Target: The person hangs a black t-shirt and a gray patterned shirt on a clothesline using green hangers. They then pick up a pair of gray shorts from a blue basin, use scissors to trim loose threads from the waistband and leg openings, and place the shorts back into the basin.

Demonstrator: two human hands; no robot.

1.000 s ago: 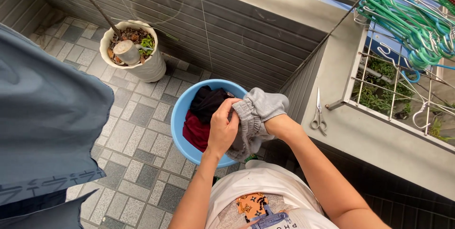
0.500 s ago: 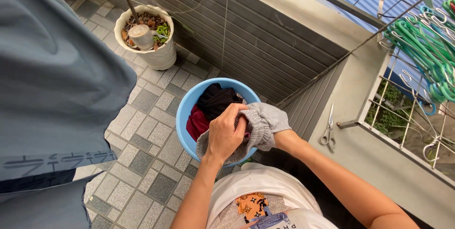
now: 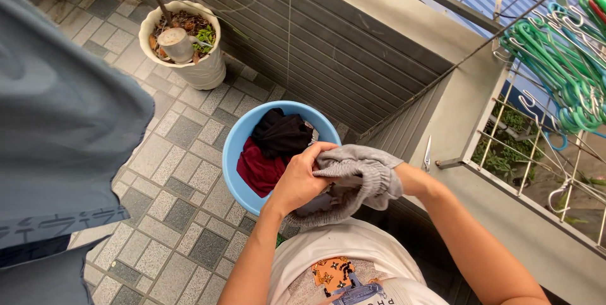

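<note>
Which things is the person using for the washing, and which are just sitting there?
In use:
- left hand, gripping the grey garment
- right hand, hidden inside it
- blue basin of clothes

Just sitting there:
- white plant pot
- scissors on the ledge
- green hangers
- hanging blue cloth

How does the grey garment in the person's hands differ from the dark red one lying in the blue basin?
The grey elastic-waisted garment is held up by the left hand, with the right hand hidden inside it; the dark red garment lies untouched in the round blue plastic basin. The grey one is pale and bunched above the rim, the red one deep-coloured and partly under a black garment. Both are crumpled cloth.
</note>
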